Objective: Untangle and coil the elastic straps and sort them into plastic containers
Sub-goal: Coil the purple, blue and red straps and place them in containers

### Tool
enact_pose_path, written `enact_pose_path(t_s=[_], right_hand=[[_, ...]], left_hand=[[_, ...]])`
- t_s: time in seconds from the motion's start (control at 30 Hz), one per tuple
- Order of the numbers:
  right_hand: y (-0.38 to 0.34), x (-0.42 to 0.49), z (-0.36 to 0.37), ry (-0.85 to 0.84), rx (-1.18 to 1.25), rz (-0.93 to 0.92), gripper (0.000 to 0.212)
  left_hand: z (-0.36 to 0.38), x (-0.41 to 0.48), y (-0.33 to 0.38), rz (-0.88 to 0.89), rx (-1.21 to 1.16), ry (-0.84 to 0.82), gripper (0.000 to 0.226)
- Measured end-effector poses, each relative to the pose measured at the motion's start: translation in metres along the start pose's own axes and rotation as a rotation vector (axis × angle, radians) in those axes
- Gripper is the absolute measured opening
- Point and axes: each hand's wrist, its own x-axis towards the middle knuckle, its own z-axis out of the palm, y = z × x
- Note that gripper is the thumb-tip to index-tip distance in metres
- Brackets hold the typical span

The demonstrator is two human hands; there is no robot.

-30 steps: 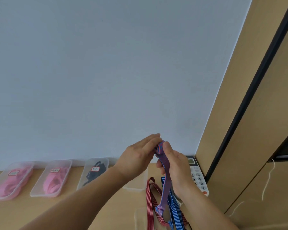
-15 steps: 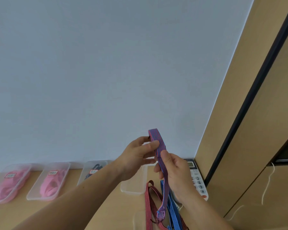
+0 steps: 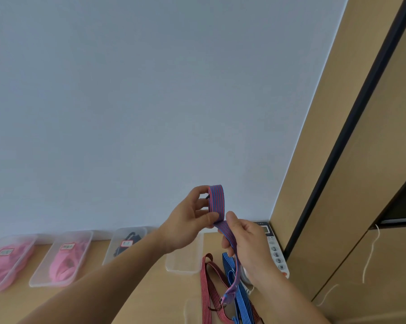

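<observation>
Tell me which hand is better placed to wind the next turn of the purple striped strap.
Right, probably. The left hand pinches the started loop of the purple striped strap; the right hand grips its free tail just below, ready to carry it over.

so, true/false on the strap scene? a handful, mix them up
1. The left hand holds a loop of the purple strap. True.
2. The right hand is empty. False: it grips the purple strap's hanging tail.
3. The two leftmost containers hold pink straps. True.
4. The black strap lies loose on the table. False: it sits in the third container from the left.
5. A red strap and a blue strap lie on the table below the hands. True.
</observation>
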Motion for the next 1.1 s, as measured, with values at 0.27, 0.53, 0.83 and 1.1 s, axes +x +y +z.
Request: enact_pose_path(t_s=[0.27, 0.53, 0.83, 1.1], right_hand=[[0.001, -0.001, 0.006, -0.032, 0.119, 0.091, 0.059], [-0.004, 0.003, 0.01, -0.029, 0.111, 0.102, 0.068], [-0.008, 0.001, 0.008, -0.039, 0.108, -0.07, 0.05], [0.003, -0.001, 0.006, 0.007, -0.045, -0.074, 0.034]], left_hand=[[0.001, -0.005, -0.012, 0.266, 0.566, 0.003, 0.04], [0.002, -0.007, -0.017, 0.543, 0.953, 0.147, 0.062], [0.001, -0.004, 0.006, -0.292, -0.165, -0.005, 0.047], [0.003, -0.002, 0.014, -0.222, -0.175, 0.043, 0.049]])
